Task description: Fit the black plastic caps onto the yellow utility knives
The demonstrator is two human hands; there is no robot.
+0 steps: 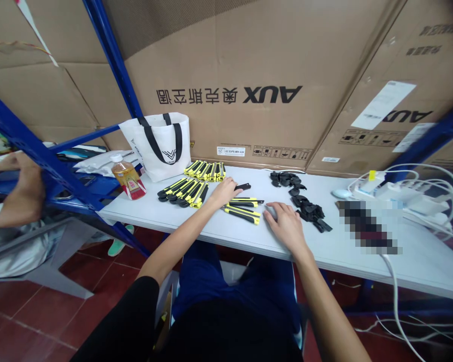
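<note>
I am closing my left hand point(225, 191) on a black part point(243, 187) at the counter point(196, 226) centre; right hand point(286, 223) is resting flat, released, at four o'clock. I should be keeping fingers off the knives point(242, 213).

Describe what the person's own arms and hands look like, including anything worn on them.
Both arms are bare from the forearm down. The left arm shows a black short sleeve at the upper arm; the right arm has no sleeve in view. The left hand and right hand are ungloved, with no watch, ring or bracelet visible. Dark blue trousers show below.
</note>
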